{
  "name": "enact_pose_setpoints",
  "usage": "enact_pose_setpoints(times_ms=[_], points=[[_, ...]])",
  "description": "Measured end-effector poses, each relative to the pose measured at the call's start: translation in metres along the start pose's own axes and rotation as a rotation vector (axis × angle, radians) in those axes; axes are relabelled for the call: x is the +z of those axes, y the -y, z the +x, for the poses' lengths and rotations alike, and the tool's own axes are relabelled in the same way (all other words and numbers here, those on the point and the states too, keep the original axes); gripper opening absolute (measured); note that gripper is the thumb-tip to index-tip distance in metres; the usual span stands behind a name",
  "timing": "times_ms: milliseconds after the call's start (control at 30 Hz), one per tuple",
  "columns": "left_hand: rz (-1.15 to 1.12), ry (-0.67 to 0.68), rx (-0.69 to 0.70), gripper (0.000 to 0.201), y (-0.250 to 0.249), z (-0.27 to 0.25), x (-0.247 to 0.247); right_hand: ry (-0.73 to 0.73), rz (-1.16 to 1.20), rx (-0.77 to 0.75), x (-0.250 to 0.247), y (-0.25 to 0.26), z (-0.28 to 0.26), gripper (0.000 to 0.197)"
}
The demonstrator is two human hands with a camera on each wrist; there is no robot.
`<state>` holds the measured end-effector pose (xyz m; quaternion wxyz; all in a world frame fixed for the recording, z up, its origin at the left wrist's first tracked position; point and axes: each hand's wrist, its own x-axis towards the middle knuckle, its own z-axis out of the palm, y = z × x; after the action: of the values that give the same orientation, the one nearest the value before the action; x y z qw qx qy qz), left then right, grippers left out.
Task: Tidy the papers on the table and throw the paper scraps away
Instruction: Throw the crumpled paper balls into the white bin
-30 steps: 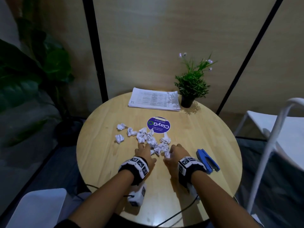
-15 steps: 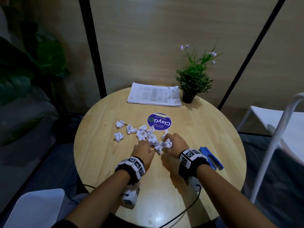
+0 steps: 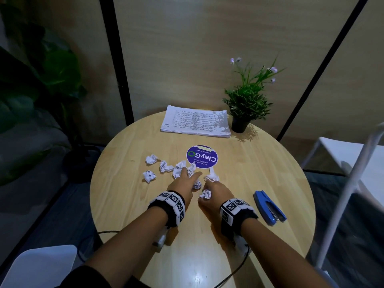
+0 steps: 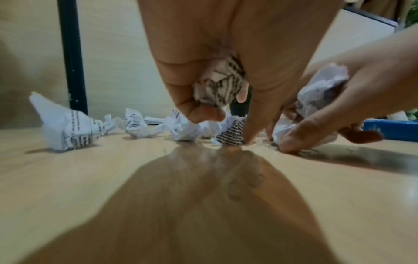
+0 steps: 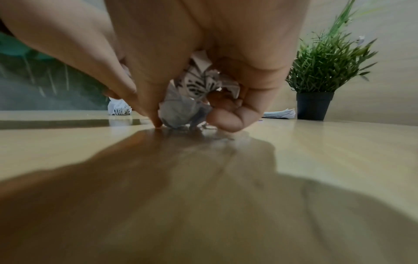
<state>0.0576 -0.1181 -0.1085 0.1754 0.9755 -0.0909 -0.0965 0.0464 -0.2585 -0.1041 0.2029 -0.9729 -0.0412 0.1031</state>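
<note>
Several crumpled printed paper scraps (image 3: 166, 166) lie in the middle of the round wooden table (image 3: 128, 204). My left hand (image 3: 182, 181) reaches into the cluster; in the left wrist view it holds a crumpled scrap (image 4: 220, 85) in curled fingers while one fingertip touches the table beside another scrap (image 4: 230, 136). My right hand (image 3: 214, 191) sits just right of it, gripping crumpled scraps (image 5: 201, 84) in its palm, with more paper (image 3: 206, 193) showing at its edge. A neat stack of printed papers (image 3: 196, 123) lies at the table's far side.
A small potted plant (image 3: 246, 104) stands right of the paper stack. A round purple sticker (image 3: 202, 156) marks the table's centre. A blue stapler (image 3: 269, 207) lies at the right. A white chair (image 3: 353, 163) stands to the right, a large dark plant (image 3: 37, 84) to the left.
Both hands have moved forward into the scrap pile and gathered scraps; the cluster near the sticker has thinned. The three scraps at the left lie as before.
</note>
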Motion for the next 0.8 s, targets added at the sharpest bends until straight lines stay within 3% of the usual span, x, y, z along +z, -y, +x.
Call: enact_pose_setpoints(times_ms=[200,367,567,700,800], points=[[0.135,0.048,0.054,0.064,-0.011,0.007,0.004,0.031,0.092,0.055,-0.015,-0.018,-0.008,0.019],[0.21,0.098,0.063,0.027,-0.015,0.014,0.004,-0.089,0.1,0.072,-0.036,-0.032,0.002,0.033],[0.02,0.079,0.039,0.027,0.0,0.012,0.0,-0.002,0.016,0.057,-0.044,-0.024,0.035,0.042],[-0.063,0.034,0.027,0.034,0.013,0.009,-0.015,0.152,-0.106,0.084,-0.043,-0.009,0.051,0.067],[-0.056,0.022,0.04,0.036,0.019,0.005,-0.029,0.188,-0.217,0.052,-0.041,-0.002,0.054,0.042]])
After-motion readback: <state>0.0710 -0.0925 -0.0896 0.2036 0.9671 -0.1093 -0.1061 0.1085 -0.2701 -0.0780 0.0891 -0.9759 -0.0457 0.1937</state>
